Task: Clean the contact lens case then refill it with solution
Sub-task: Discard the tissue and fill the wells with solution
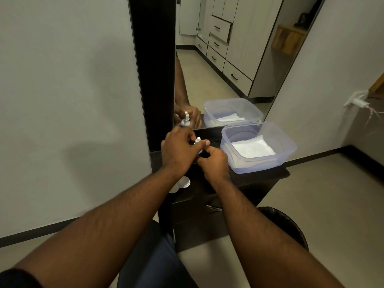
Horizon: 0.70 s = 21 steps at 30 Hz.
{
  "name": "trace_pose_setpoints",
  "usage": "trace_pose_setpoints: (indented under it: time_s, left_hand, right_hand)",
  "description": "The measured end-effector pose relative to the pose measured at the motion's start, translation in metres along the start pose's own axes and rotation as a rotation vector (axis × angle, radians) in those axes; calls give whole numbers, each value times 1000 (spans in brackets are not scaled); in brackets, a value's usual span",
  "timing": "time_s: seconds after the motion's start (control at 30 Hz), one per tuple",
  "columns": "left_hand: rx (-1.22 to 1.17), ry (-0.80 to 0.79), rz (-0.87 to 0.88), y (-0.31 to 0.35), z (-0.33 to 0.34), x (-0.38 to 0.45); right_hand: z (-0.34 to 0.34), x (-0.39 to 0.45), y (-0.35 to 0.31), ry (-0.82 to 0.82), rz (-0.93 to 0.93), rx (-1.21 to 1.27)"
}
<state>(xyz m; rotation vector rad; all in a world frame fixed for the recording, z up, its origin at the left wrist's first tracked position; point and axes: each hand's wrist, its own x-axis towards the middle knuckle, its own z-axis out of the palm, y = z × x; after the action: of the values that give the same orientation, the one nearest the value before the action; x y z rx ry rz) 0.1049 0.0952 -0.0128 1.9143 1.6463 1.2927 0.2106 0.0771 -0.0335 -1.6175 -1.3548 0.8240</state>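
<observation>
A small white solution bottle (198, 140) with a pointed nozzle stands on the dark dresser top (259, 177), mostly hidden between my hands. My left hand (178, 151) wraps around its upper part, thumb stretched across near the nozzle. My right hand (214, 163) curls around the bottle's lower blue part. The white contact lens case (181, 183) lies on the dresser's near left corner, partly covered by my left forearm. Whether its caps are on is not visible.
A clear plastic tub (288, 148) holding white tissue sits to the right on the dresser. A dark-framed mirror (218, 59) stands behind and reflects my hands and the tub. A black stool (291, 223) is below right. A charger (356, 100) hangs on the right wall.
</observation>
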Motion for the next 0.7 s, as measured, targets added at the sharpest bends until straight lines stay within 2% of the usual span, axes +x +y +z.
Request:
trace_pose_setpoints:
  time_s: [0.07,0.2,0.27,0.4,0.57,0.7]
  left_hand:
    - [-57,-79,-14,-2,-1,2]
    - [-329,-293,-59,-6,-13,2]
    - [-384,-335,-75,-10,-16,3]
    - [-371,-226,-69,-5,-14,5]
    - [-366,14,-87,11,-21,11]
    - [-220,-69,-159,-16,-35,0]
  right_hand:
    - [0,0,0,1,2,3]
    - [1,-2,1,-13,-47,28]
    - [2,-1,2,-17,-51,25]
    - [1,-2,0,-9,-35,33]
    - [-1,-6,-3,-12,-70,97]
    - [0,-4,-2,21,-58,60]
